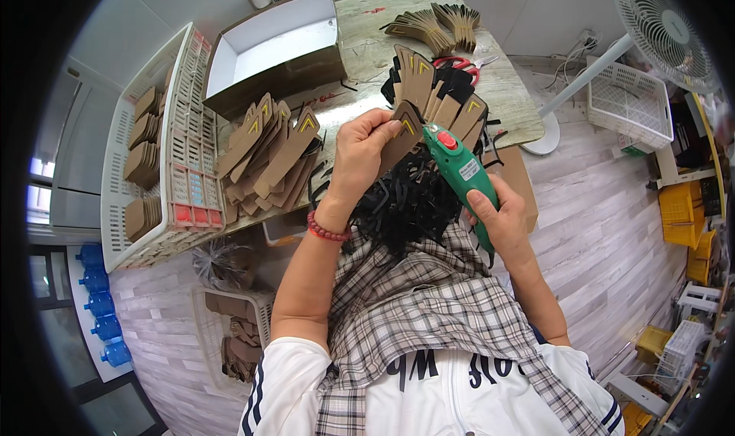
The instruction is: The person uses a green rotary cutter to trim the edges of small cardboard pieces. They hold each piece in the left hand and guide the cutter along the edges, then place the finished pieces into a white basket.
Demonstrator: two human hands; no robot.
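A: Item one, left hand?

B: Grip closed: thumb and fingers pinch a brown strap piece with a yellow chevron mark near its tip. The piece is held upright over the near edge of the surface, just above a heap of black strips on the person's lap. A red bead bracelet sits on that wrist.

A: Item two, right hand?

B: Grip wrapped around the lower body of a green handheld tool with a red button near its head. The tool's nose touches the brown strap piece at the chevron end.

A: Stock on the surface?

B: One fanned stack of like brown pieces at the near left edge, chevrons showing. A second cluster of brown and black pieces stands just behind the hands. A third, darker fan lies at the far edge. Red-handled scissors lie between the second and third lots.

A: Containers?

B: An open cardboard box with white lining at the far left corner. A white plastic crate beside the left edge, holding more brown pieces in rows.

A: Surroundings?

B: A white standing fan and a white basket on the floor to the right; blue water bottles at the lower left. A plaid cloth covers the lap.
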